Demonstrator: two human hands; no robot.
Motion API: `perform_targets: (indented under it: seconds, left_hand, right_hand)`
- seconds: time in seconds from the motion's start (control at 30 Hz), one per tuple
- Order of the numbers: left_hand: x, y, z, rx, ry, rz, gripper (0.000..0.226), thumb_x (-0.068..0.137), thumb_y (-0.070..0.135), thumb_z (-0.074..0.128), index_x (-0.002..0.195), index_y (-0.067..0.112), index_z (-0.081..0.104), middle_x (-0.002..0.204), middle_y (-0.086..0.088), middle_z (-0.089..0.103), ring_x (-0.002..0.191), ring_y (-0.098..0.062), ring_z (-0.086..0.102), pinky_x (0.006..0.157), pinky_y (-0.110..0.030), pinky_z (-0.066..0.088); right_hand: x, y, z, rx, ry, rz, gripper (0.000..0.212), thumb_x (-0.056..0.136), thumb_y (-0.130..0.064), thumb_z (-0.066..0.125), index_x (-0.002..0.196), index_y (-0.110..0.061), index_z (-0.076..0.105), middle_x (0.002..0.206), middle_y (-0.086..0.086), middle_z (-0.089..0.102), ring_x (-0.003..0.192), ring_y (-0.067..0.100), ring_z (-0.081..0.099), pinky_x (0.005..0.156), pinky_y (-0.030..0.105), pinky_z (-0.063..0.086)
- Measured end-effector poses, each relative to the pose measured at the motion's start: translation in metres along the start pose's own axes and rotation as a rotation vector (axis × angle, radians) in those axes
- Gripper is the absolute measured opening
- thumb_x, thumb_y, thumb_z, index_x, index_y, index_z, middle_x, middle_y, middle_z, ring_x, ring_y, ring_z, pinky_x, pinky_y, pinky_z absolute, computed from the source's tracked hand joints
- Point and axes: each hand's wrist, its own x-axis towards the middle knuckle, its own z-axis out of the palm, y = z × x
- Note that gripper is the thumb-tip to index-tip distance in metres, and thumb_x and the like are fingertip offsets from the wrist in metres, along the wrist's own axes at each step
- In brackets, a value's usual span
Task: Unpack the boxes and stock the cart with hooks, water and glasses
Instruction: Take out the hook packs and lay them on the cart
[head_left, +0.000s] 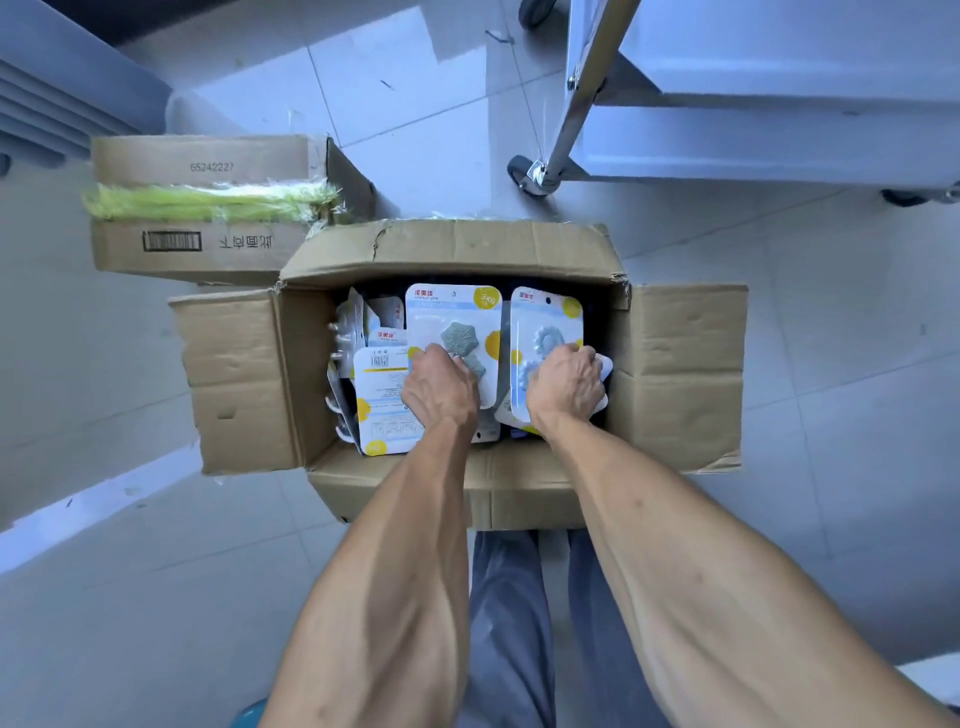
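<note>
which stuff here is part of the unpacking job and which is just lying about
Part of the job:
- open brown cardboard box
- white carded hook packs
- left hand, right hand, each gripping a pack
- metal wheeled cart
- taped brown cardboard box

Lying about:
- grey tiled floor

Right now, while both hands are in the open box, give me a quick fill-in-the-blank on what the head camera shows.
1. The left hand grips a hook pack whose yellow badge reads ____.
2. The right hand grips another hook pack inside the ____ cardboard box.
3. The second box, behind and to the left, is sealed with ____ tape.
4. The cart stands on the ____ beyond the open box.

Missing words: 3KG; open; green; floor
</note>
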Motion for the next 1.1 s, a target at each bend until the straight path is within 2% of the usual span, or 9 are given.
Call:
perform_targets:
  seconds: [0.17, 0.23, 0.33, 0.53, 0.63, 0.77, 0.9, 1.0, 1.1]
  left_hand:
    - [-0.019, 0.010, -0.040, -0.022, 0.026, 0.032, 0.023, 0.097, 0.027, 0.050, 0.085, 0.010, 0.059, 0.097, -0.010, 0.061, 0.081, -0.031, 0.062, 0.064, -0.033, 0.037]
    - [-0.031, 0.018, -0.067, -0.035, 0.047, 0.050, 0.022, 0.096, 0.024, 0.050, 0.077, 0.013, 0.053, 0.093, -0.010, 0.063, 0.075, -0.030, 0.059, 0.062, -0.033, 0.036]
    - [-0.058, 0.039, -0.123, -0.081, 0.096, 0.104, 0.021, 0.095, 0.021, 0.051, 0.075, 0.016, 0.049, 0.094, -0.010, 0.062, 0.078, -0.032, 0.063, 0.061, -0.033, 0.035]
    - [-0.138, 0.094, -0.260, -0.148, 0.139, 0.288, 0.013, 0.093, 0.022, 0.053, 0.092, 0.013, 0.062, 0.097, -0.008, 0.059, 0.086, -0.032, 0.065, 0.063, -0.033, 0.035]
    - [-0.186, 0.114, -0.316, -0.162, 0.176, 0.412, 0.013, 0.090, 0.021, 0.051, 0.089, 0.014, 0.061, 0.089, -0.006, 0.057, 0.082, -0.031, 0.066, 0.063, -0.033, 0.039]
    - [-0.230, 0.145, -0.379, -0.144, 0.225, 0.617, 0.018, 0.089, 0.022, 0.047, 0.098, 0.014, 0.060, 0.100, -0.007, 0.062, 0.091, -0.031, 0.063, 0.072, -0.035, 0.042]
    - [-0.248, 0.188, -0.432, -0.108, 0.243, 0.674, 0.017, 0.091, 0.013, 0.045, 0.099, 0.012, 0.060, 0.103, -0.009, 0.064, 0.090, -0.031, 0.065, 0.066, -0.033, 0.035]
    - [-0.251, 0.226, -0.450, -0.065, 0.214, 0.686, 0.018, 0.089, 0.007, 0.047, 0.097, 0.013, 0.062, 0.100, -0.008, 0.066, 0.087, -0.029, 0.067, 0.062, -0.032, 0.037]
    - [-0.246, 0.263, -0.453, -0.010, 0.176, 0.687, 0.020, 0.087, 0.006, 0.050, 0.099, 0.012, 0.066, 0.100, -0.008, 0.068, 0.089, -0.029, 0.068, 0.064, -0.031, 0.041]
  right_hand:
    - [-0.016, 0.003, -0.044, 0.099, -0.029, 0.063, 0.040, 0.095, -0.019, 0.057, 0.126, 0.004, 0.049, 0.122, 0.020, 0.059, 0.110, 0.032, 0.062, 0.083, 0.038, 0.051]
    - [-0.026, 0.000, -0.074, 0.135, -0.006, 0.049, 0.036, 0.094, -0.019, 0.057, 0.122, 0.003, 0.053, 0.120, 0.020, 0.061, 0.109, 0.033, 0.062, 0.084, 0.037, 0.051]
    - [-0.051, -0.001, -0.136, 0.202, 0.048, 0.040, 0.027, 0.092, -0.013, 0.054, 0.115, -0.003, 0.064, 0.116, 0.016, 0.066, 0.108, 0.031, 0.064, 0.086, 0.035, 0.050]
    - [-0.126, 0.019, -0.288, 0.372, 0.196, 0.089, 0.024, 0.085, -0.015, 0.060, 0.108, -0.011, 0.067, 0.109, 0.012, 0.068, 0.101, 0.031, 0.065, 0.082, 0.034, 0.050]
    - [-0.159, 0.039, -0.354, 0.442, 0.251, 0.132, 0.026, 0.084, -0.014, 0.059, 0.108, -0.012, 0.068, 0.108, 0.011, 0.069, 0.101, 0.030, 0.066, 0.082, 0.032, 0.052]
    - [-0.187, 0.065, -0.426, 0.510, 0.309, 0.189, 0.028, 0.084, -0.016, 0.059, 0.110, -0.013, 0.067, 0.111, 0.011, 0.068, 0.102, 0.031, 0.065, 0.082, 0.034, 0.051]
    - [-0.184, 0.087, -0.491, 0.514, 0.363, 0.205, 0.025, 0.087, -0.012, 0.057, 0.110, -0.008, 0.066, 0.111, 0.012, 0.067, 0.102, 0.031, 0.065, 0.080, 0.035, 0.052]
    - [-0.161, 0.101, -0.531, 0.501, 0.423, 0.212, 0.025, 0.088, -0.010, 0.055, 0.110, -0.008, 0.066, 0.111, 0.012, 0.067, 0.103, 0.032, 0.064, 0.081, 0.035, 0.050]
    - [-0.126, 0.106, -0.555, 0.511, 0.430, 0.205, 0.028, 0.086, -0.014, 0.057, 0.112, -0.015, 0.066, 0.111, 0.009, 0.067, 0.104, 0.029, 0.063, 0.081, 0.033, 0.048]
